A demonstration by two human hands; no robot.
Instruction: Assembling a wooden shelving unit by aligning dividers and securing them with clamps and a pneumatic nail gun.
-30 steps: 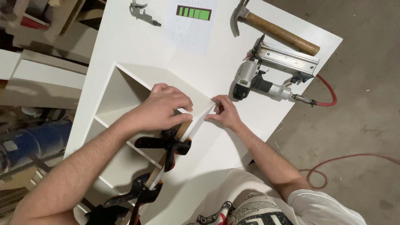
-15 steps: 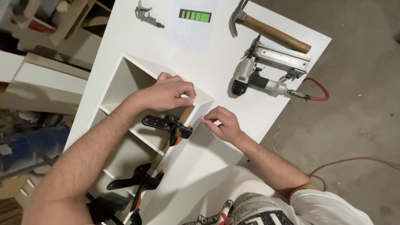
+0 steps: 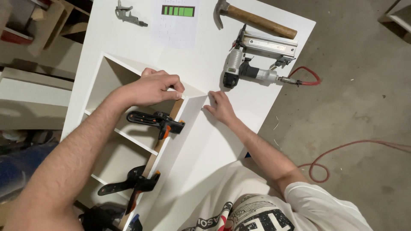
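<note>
A white shelf cabinet (image 3: 112, 64) lies on a white worktable (image 3: 128, 36). My left hand (image 3: 150, 88) grips the cabinet's top corner edge, fingers curled over the panel. My right hand (image 3: 220, 107) rests flat with fingers apart against the outer face of the white side panel (image 3: 195, 128), near that same corner. A black and orange spring clamp (image 3: 156, 121) pinches the side panel just below my left hand. A second clamp (image 3: 130, 183) sits lower on the same edge.
A pneumatic nailer (image 3: 252, 60) with a red hose (image 3: 306, 75) lies beyond my right hand. A hammer (image 3: 257, 20), a metal clamp tool (image 3: 128, 15) and a sheet of paper (image 3: 175, 25) lie at the table's far end. Red hose loops on the concrete floor (image 3: 364, 128).
My left hand slid up along the cabinet to its top corner. My right hand opened and flattened against the side panel. The view shifted, so the cabinet appears lower.
</note>
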